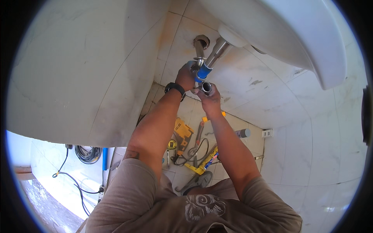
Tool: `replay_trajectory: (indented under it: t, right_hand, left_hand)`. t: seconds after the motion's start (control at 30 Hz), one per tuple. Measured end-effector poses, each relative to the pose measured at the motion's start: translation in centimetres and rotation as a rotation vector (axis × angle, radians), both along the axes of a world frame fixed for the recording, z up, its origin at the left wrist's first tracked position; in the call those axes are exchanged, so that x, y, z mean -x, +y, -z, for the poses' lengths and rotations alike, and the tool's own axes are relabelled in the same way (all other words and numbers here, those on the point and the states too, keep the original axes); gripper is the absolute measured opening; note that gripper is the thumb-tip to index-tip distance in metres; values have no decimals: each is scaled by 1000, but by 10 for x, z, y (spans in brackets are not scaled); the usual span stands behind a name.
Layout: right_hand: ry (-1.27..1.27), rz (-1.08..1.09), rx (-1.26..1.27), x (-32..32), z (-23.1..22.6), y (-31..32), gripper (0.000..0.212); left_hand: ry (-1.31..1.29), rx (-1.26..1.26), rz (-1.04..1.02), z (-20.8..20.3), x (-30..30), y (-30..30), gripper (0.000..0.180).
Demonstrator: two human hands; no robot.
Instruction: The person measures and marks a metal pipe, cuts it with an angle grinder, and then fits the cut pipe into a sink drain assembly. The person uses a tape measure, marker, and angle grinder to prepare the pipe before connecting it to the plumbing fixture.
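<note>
Under the white sink, a chrome drain pipe (218, 53) slopes down with a blue band (204, 72) round its lower end. My left hand (185, 78) is closed beside that end, its fingers partly hidden behind the pipework. Next to it, a bent chrome pipe (199, 49) runs from a hole in the tiled wall, with a flange ring (199, 61) on it. Just below the blue band, my right hand (210, 100) grips a short chrome pipe fitting (206, 87), its round open end turned up. The fitting is close against the blue band; whether they touch I cannot tell.
Overhead hangs the sink (311, 35); a pale panel (85, 70) stands close on the left. On the floor lie a yellow power drill (182, 133), a tape measure (171, 144), a yellow caulking gun (202, 165), a spray can (243, 133) and cords. A wall socket (267, 133) is at right.
</note>
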State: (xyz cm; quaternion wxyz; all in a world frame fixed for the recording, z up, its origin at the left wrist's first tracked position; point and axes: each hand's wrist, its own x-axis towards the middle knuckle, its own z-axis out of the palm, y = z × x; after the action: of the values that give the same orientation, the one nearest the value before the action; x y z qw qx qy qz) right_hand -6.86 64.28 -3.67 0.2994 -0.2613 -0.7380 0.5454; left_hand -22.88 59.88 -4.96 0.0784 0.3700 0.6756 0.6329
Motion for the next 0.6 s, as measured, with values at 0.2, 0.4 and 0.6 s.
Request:
replay_trajectory:
  t: [0.2, 0.4, 0.6]
  right_hand:
    - [-32, -14, -206, 3, 15, 2, 35]
    - [21, 97, -221, 12, 27, -6, 32]
    - [22, 63, -337, 26, 16, -11, 34]
  left_hand:
    - [-123, 25, 120, 3, 7, -1, 46]
    - [-131, 19, 201, 13, 9, -1, 56]
    - [-294, 101, 305, 7, 20, -8, 55]
